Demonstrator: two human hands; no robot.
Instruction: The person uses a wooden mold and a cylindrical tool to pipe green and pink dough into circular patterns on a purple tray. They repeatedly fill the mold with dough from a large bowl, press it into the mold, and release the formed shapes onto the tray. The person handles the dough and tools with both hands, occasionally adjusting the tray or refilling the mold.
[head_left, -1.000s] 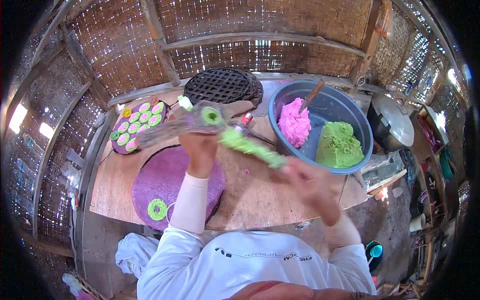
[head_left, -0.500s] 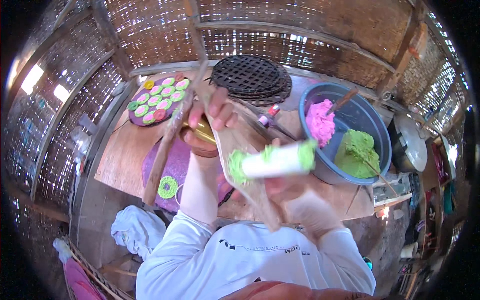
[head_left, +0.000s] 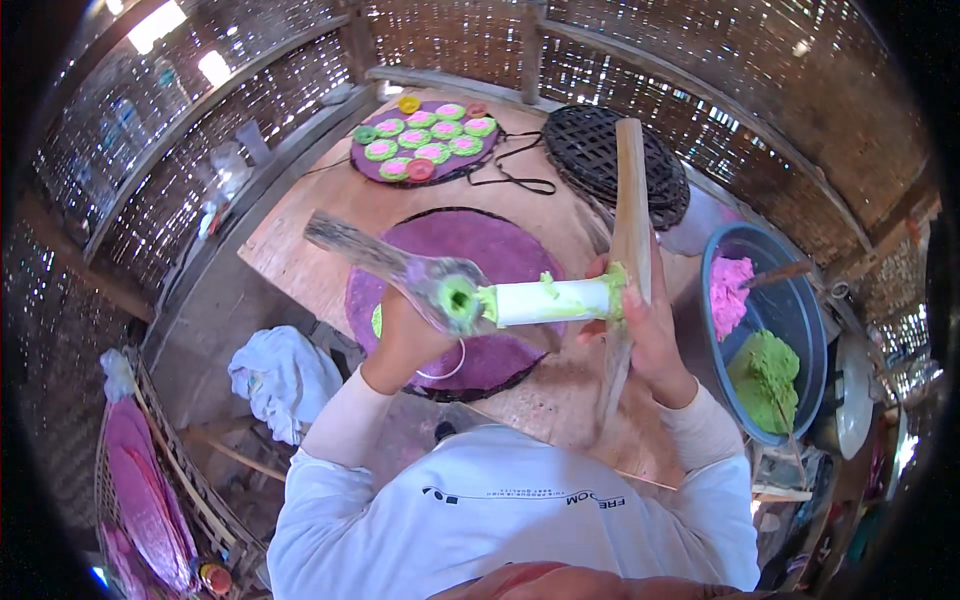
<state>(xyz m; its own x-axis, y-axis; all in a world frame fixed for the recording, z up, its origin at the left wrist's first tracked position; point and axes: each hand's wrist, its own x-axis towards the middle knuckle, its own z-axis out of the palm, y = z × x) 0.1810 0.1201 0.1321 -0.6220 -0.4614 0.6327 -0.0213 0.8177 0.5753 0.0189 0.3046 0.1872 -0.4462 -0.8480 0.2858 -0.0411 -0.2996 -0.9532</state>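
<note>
My left hand [head_left: 405, 335] is closed around a dark wooden press handle [head_left: 362, 248] whose green-smeared round hole faces up; its fingers are largely hidden behind the wood. My right hand [head_left: 652, 330] grips a pale wooden crossbar [head_left: 632, 185]. From that bar a white cylindrical plunger [head_left: 550, 302], smeared with green dough, points left, its tip close to the hole; I cannot tell whether they touch. Below both hands lies a round purple mat [head_left: 455, 235] with a dark rim. A bit of green dough [head_left: 377, 320] and a thin white ring [head_left: 450, 372] show on it.
A second purple mat [head_left: 368, 165] holds several green-and-pink dough rounds at the back left. Black woven trays [head_left: 610, 150] are stacked behind. A blue-grey basin [head_left: 715, 375] with pink dough [head_left: 730, 298] and green dough [head_left: 765, 375] stands right. A white cloth [head_left: 285, 375] hangs lower left.
The view has swung, so the table sits differently. My left hand has turned its wooden piece, bringing the hole into sight. My right hand has brought the plunger's tip close to that hole.
</note>
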